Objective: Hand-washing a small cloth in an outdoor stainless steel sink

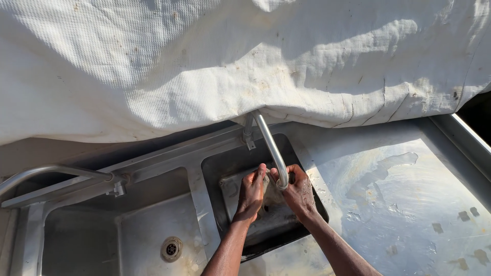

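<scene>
A white tarp (204, 66) overhangs the steel sink (209, 204). My left hand (251, 195) and right hand (297, 191) meet under the faucet spout (271, 148), fingers closed on a wet cloth (268, 197) over the right basin.

Both hands, left (251, 193) and right (298, 191), meet under the spout (272, 149) over the right basin (232, 166). A white tarp (204, 61) hangs at the far side; the left basin (138, 230) has a drain (171, 249).
</scene>
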